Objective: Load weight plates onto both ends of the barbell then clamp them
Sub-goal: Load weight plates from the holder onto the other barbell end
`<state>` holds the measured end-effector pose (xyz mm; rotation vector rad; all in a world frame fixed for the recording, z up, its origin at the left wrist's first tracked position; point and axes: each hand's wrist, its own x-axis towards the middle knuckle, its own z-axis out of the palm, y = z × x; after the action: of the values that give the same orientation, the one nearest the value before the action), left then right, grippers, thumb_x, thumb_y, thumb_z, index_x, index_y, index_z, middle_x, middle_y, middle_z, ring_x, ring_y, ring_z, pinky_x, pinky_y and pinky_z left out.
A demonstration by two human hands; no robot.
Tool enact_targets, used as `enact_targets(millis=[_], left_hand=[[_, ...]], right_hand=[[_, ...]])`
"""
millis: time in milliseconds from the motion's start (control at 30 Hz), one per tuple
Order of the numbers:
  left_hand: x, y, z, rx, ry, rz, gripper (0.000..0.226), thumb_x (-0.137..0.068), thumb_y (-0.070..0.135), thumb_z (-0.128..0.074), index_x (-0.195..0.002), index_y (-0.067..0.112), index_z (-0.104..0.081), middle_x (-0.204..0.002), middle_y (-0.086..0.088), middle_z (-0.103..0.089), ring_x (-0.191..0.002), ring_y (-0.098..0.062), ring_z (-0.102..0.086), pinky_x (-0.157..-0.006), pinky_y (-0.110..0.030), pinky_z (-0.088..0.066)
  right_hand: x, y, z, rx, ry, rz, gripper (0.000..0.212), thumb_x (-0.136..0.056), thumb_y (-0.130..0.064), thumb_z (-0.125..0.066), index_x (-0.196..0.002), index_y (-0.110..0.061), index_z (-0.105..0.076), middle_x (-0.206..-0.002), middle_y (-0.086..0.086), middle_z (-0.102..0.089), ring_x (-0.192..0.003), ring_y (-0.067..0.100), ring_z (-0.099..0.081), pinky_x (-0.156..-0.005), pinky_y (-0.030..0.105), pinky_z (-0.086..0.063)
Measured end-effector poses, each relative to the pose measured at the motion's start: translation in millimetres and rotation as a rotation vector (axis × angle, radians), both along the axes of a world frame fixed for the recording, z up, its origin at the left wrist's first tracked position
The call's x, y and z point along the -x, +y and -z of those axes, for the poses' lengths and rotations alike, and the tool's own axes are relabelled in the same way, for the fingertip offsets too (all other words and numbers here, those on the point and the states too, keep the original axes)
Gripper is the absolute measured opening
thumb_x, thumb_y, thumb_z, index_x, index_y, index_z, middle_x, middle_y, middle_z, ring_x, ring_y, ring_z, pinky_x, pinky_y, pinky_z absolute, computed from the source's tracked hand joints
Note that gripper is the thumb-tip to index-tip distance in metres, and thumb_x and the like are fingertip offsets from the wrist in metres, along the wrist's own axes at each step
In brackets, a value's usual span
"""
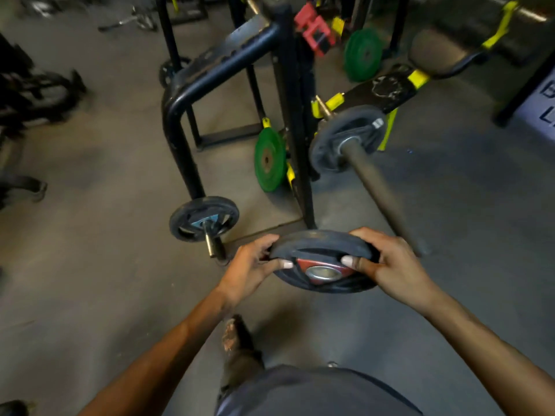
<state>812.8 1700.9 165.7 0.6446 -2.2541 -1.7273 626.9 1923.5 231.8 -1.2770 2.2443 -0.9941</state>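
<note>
You are holding a black weight plate [322,261] with both hands, low and near the middle of the view, above the grey floor [90,280]. Your left hand [250,267] is gripping the plate's left edge, fingers curled over the far rim and the thumb pressing on the near face. Your right hand [390,264] is doing the same on the right edge, so each grip is clamped on the plate. The plate is tilting, its face with the red centre and metal hole turned up toward you.

The barbell sleeve [380,187] is running from just beyond your right hand toward the far side, where 1 black plate [345,139] is already sitting on it. The sleeve's near end is blurred, so you cannot tell whether it is touching the plate in your hands.

To the left, a smaller black plate [204,218] is sitting on a short peg near the floor at the foot of the black rack [295,121]. A green plate [269,160] is hanging on the rack just beyond it, and another green plate [362,54] is showing farther off. A red collar clamp [313,30] is sitting high on the rack at the far side
</note>
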Motion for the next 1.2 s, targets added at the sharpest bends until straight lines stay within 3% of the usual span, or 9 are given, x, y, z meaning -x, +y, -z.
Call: enact_targets(millis=[167, 433, 733, 967, 1133, 1200], left_hand=[[44, 58, -38, -0.03, 0.026, 0.055, 0.039, -0.082, 0.006, -0.079, -0.118, 0.003, -0.066, -0.113, -0.016, -0.071, -0.109, -0.032, -0.068, -0.096, -0.042, -0.054], [83, 104, -50, 0.002, 0.009, 0.128, 0.037, -0.081, 0.004, -0.08, -0.115, 0.003, -0.066, -0.111, -0.016, -0.073, -0.107, -0.03, -0.07, -0.098, -0.047, -0.054], [112, 131, -32, 0.075, 0.038, 0.056, 0.029, -0.081, 0.008, -0.081, -0.107, 0.01, -0.068, -0.102, -0.008, -0.076, -0.102, -0.029, -0.071, -0.092, -0.053, -0.055], [135, 158, -25, 0.088, 0.046, -0.061, 0.034, -0.079, 0.013, -0.084, -0.11, 0.01, -0.07, -0.101, -0.007, -0.077, -0.098, -0.024, -0.073, -0.09, -0.048, -0.057], [141, 172, -18, 0.214, 0.026, -0.091, 0.039, -0.079, 0.04, -0.079, -0.112, 0.022, -0.068, -0.1, -0.002, -0.076, -0.096, -0.024, -0.073, -0.082, -0.05, -0.059], [141, 179, -16, 0.262, 0.019, -0.128, 0.04, -0.08, 0.044, -0.076, -0.113, 0.024, -0.066, -0.099, 0.001, -0.075, -0.096, -0.021, -0.073, -0.081, -0.049, -0.059]], right_hand=[[28, 67, -18, 0.086, -0.015, 0.075, 0.026, -0.085, -0.039, -0.076, -0.109, -0.031, -0.067, -0.097, -0.009, -0.072, -0.092, 0.013, -0.069, -0.081, 0.048, -0.055], [50, 123, -17, 0.103, -0.036, 0.16, 0.023, -0.087, -0.027, -0.08, -0.107, -0.03, -0.068, -0.094, -0.012, -0.073, -0.09, 0.009, -0.069, -0.081, 0.038, -0.054], [84, 139, -6, 0.098, -0.085, 0.154, 0.022, -0.084, -0.018, -0.079, -0.1, -0.028, -0.067, -0.087, -0.01, -0.071, -0.082, 0.004, -0.065, -0.075, 0.028, -0.051], [137, 141, 0, 0.07, -0.095, 0.036, 0.022, -0.083, -0.022, -0.078, -0.102, -0.022, -0.067, -0.086, -0.006, -0.071, -0.08, 0.009, -0.064, -0.076, 0.033, -0.051], [170, 141, 11, 0.044, -0.111, -0.055, 0.021, -0.084, -0.021, -0.078, -0.102, -0.021, -0.067, -0.088, 0.001, -0.071, -0.085, 0.023, -0.068, -0.08, 0.041, -0.054], [180, 137, 18, 0.047, -0.127, -0.099, 0.021, -0.084, -0.022, -0.078, -0.102, -0.022, -0.066, -0.086, -0.002, -0.07, -0.083, 0.017, -0.067, -0.08, 0.042, -0.054]])
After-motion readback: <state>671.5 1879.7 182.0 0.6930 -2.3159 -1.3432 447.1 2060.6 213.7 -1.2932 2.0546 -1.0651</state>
